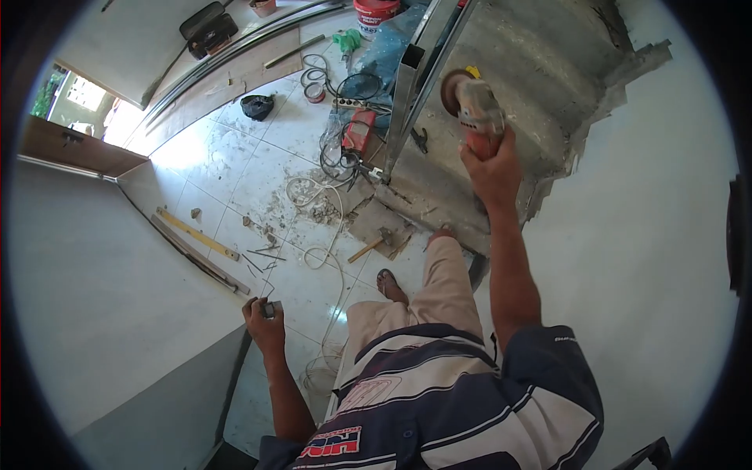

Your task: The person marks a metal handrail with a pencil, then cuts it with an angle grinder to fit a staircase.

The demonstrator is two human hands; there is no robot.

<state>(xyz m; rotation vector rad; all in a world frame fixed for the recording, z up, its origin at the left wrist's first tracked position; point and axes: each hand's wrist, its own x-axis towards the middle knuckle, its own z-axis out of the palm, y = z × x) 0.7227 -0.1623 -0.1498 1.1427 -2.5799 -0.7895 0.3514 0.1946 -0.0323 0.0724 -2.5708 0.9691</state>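
My right hand (492, 168) is raised and grips an orange angle grinder (476, 110), its disc (452, 90) close to a tall metal frame post (413, 86) beside a grey concrete wall (540, 86). My left hand (265, 325) hangs low at my side, closed around a small dark object (269, 310) that I cannot identify. It is next to the top edge of a grey panel (172, 392). My legs and feet (392, 286) show below, far above the tiled floor.
On the white tiled floor (235, 172) lie coiled cables (329, 157), a red tool (359, 131), a hammer (376, 244), rubble, a yellow level (197, 233), metal strips and a red bucket (376, 12). White walls flank both sides.
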